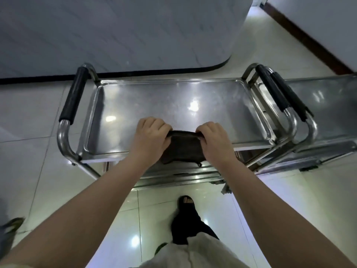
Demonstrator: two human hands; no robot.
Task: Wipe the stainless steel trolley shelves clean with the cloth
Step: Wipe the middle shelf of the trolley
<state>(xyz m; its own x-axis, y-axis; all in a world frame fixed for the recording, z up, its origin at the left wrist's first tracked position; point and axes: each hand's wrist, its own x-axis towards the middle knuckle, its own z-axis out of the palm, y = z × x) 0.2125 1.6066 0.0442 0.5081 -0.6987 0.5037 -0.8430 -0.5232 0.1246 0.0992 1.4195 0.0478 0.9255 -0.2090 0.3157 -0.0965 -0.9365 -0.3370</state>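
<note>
Looking down on a steel trolley (164,101), parked on glossy pale floor tiles (29,113), ceiling lights mirrored in both. Backed, beyond the trolley's far side, by a pale grey counter (116,35) with a rounded corner and a dark base strip. Flanked on the trolley's right by a second trolley (324,97), the black-sleeved handles of the two side by side. Glimpsed under the trolley's top shelf: a lower shelf (183,176), partly hidden by the arms. Stood at the trolley's near side in a black sandal (186,215) and pale trousers.

Held a dark brown cloth (183,146) over the near rim of the trolley's top shelf, about midway along that rim. Stretched with its long axis left to right, parallel to the trolley's near edge; far edge up over the shelf, near edge hanging off the rim toward the sandal. Gripped at its left end by the left hand (149,136) and at its right end by the right hand (214,140), fingers (152,122) of both curled tight over the cloth's far corners, knuckles toward the trolley's far side. Bare between the two hands: the cloth's middle, bunched in a fold along its far edge. Tucked under both palms at the ends, thumbs out of sight.
</note>
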